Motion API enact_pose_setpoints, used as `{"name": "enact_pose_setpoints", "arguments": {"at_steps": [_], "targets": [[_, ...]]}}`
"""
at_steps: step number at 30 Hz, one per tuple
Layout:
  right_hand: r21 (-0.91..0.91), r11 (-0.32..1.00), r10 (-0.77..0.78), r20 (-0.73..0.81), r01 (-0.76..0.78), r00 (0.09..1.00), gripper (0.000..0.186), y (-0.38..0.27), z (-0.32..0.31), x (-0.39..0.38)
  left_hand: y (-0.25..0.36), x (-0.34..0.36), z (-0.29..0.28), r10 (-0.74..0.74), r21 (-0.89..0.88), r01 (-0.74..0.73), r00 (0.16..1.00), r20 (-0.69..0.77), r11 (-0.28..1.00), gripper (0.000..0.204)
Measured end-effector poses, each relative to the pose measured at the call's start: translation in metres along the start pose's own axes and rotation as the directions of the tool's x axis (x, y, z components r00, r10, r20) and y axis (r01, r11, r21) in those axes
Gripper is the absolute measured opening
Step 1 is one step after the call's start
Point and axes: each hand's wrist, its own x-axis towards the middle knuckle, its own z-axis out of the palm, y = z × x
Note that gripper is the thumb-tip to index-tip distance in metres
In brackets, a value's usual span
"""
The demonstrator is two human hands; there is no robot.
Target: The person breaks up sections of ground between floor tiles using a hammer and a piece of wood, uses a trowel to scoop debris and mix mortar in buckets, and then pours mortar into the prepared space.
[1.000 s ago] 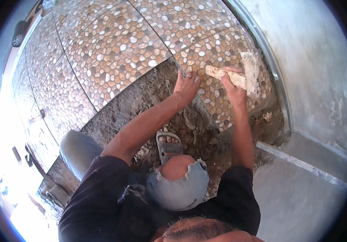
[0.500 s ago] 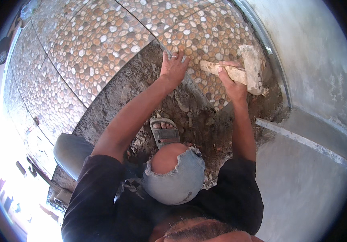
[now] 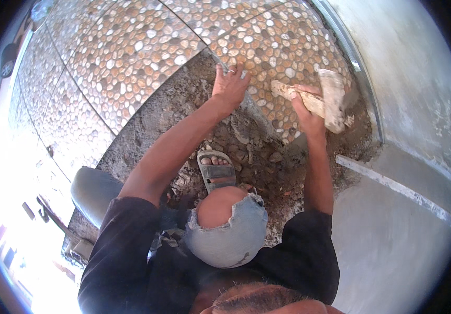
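Upper right: my right hand (image 3: 310,116) grips a pale wooden-handled mallet (image 3: 333,100); my left hand (image 3: 229,90), loosely spread, touches an orange-and-white pebble-patterned tile (image 3: 272,55). Upper-left tiling (image 3: 115,52) looks done; rough grey-brown ground (image 3: 155,120), centre, lies untiled.

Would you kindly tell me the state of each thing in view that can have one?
Corner tile: lying flat, one edge beside exposed ground
Ground: bare, rough, uneven
Left hand: open, at the corner tile's edge
Mallet: held by its handle, above the corner tile
Right hand: closed around the handle
Jeans: torn open at the knee
Sandal: worn on a foot
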Motion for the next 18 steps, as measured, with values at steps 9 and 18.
{"name": "enact_pose_setpoints", "arguments": {"at_steps": [9,18], "targets": [[-0.169,0.975,-0.122,0.121,0.142,0.985,0.015,0.008,0.043,0.061,-0.004,-0.002,0.007,0.024,-0.043,-0.028,0.996,-0.092,0.999,0.053],[-0.154,0.970,-0.179,0.062,0.187,0.982,0.017,-0.007,0.068,0.078,-0.002,-0.003,0.009,0.013,-0.112,-0.027,0.993,-0.116,0.993,0.049]]}}
